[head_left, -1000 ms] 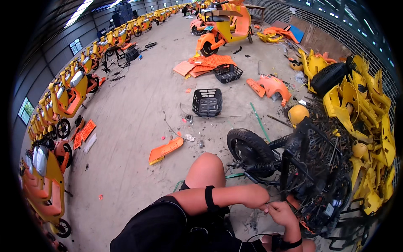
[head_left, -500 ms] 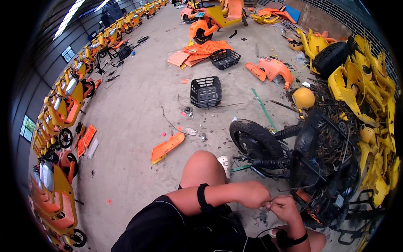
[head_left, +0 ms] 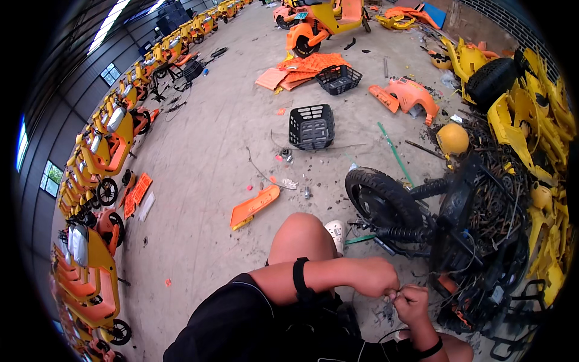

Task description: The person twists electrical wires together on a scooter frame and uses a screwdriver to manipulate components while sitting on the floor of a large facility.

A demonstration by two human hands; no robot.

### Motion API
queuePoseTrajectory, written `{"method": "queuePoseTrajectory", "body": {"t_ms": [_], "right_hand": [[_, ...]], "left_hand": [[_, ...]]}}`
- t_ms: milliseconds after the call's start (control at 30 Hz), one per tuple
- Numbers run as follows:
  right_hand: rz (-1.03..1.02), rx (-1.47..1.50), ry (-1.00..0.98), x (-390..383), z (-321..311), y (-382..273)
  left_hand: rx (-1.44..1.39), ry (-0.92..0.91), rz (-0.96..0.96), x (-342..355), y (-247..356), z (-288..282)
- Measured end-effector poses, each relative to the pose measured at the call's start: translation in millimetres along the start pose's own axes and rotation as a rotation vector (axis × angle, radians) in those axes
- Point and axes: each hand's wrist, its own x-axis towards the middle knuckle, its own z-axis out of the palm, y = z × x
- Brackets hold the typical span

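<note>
My left hand (head_left: 376, 279) and my right hand (head_left: 411, 303) meet low at the right, fingers closed and touching at something small, perhaps a wire end, that I cannot make out. Right beside them lies a stripped black scooter frame (head_left: 450, 226) on its side, with a thick-tyred wheel (head_left: 383, 199), a black shock absorber (head_left: 401, 233), loose cables and some orange pieces (head_left: 447, 283). My bare left knee (head_left: 298, 241) is bent beside it, with a white clog (head_left: 335, 232) behind.
Yellow body panels (head_left: 517, 130) are heaped by the wall at right, beside metal scrap (head_left: 494, 193). Ahead lie black baskets (head_left: 312, 127), orange panels (head_left: 307, 69) and an orange strip (head_left: 252, 205). Rows of yellow-orange scooters (head_left: 102, 151) line the left; another (head_left: 325, 24) stands ahead.
The view has tilted and shifted, so the surroundings sit higher and further right. The white clog has come into sight. My hands stay together, moved only slightly.
</note>
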Motion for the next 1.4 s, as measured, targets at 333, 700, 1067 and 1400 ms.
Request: {"method": "queuePoseTrajectory", "body": {"t_ms": [333,700,1067,1400], "right_hand": [[0.179,0.075,-0.055,-1,-22,-25],[0.417,0.629,0.039,-8,-39,-30],[0.094,0.115,0.167,-8,-41,-38],[0.05,0.111,0.167,-13,-48,-38]], "left_hand": [[-0.007,0.104,0.111,11,8,-19],[-0.647,0.301,-0.043,36,30,-5],[-0.966,0.39,-0.18,46,37,5],[-1.086,0.459,-0.201,48,39,7]]}}
